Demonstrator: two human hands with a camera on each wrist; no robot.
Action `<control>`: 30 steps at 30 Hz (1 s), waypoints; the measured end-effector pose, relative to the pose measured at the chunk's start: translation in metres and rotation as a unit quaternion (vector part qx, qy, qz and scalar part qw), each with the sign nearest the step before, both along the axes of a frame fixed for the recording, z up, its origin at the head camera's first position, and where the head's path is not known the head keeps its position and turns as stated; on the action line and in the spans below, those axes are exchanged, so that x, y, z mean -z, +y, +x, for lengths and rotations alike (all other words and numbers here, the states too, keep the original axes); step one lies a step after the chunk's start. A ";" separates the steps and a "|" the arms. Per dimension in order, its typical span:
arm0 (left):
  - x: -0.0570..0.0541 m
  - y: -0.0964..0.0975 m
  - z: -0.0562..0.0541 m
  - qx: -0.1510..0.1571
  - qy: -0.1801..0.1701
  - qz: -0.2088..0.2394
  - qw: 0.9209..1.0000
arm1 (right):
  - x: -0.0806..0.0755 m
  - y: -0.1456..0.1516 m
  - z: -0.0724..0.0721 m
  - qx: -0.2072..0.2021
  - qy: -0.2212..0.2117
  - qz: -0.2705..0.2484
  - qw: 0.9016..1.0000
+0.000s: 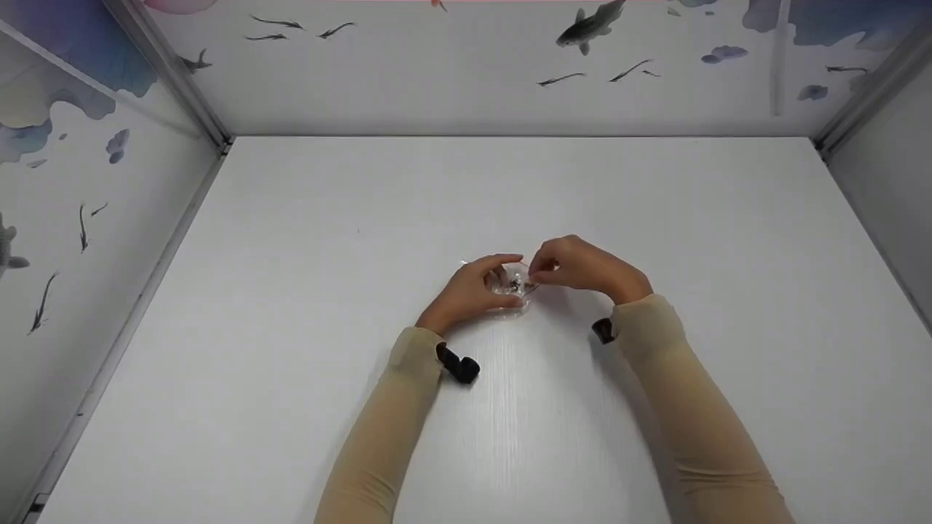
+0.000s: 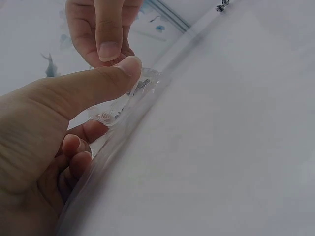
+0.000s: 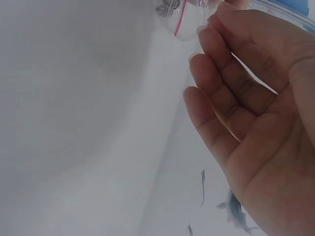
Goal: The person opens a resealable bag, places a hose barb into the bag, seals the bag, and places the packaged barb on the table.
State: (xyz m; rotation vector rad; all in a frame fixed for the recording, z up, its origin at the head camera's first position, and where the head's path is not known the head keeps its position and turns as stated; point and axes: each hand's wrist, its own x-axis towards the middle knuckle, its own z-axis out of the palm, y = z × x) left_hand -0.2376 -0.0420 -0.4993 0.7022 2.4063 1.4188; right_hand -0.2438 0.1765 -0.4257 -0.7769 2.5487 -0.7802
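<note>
A small clear plastic zip bag (image 1: 517, 274) with a pink zip line is between the two hands, over the middle of the table. Small dark metal pieces (image 1: 515, 285) show inside it. My left hand (image 1: 472, 292) holds the bag from the left, thumb in front and fingers behind, as the left wrist view shows. From the right, my right hand (image 1: 582, 266) pinches the bag's edge with thumb and forefinger. Its other fingers (image 3: 211, 110) are loosely bent beside the bag in the right wrist view.
The white table (image 1: 291, 291) reaches to printed panels at the back (image 1: 466, 73) and left (image 1: 65, 255). A small shiny metal piece (image 2: 223, 6) shows at the top of the left wrist view. Black wrist cameras (image 1: 460, 365) sit at the sleeves.
</note>
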 end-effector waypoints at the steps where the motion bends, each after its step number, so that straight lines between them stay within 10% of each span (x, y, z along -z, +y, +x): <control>1: 0.000 0.000 0.000 0.000 0.000 0.000 1.000 | -0.001 0.002 0.000 0.000 0.003 0.001 1.000; 30: 0.002 0.000 0.000 0.001 0.012 -0.002 1.000 | -0.007 0.089 0.016 0.078 -0.069 0.076 0.992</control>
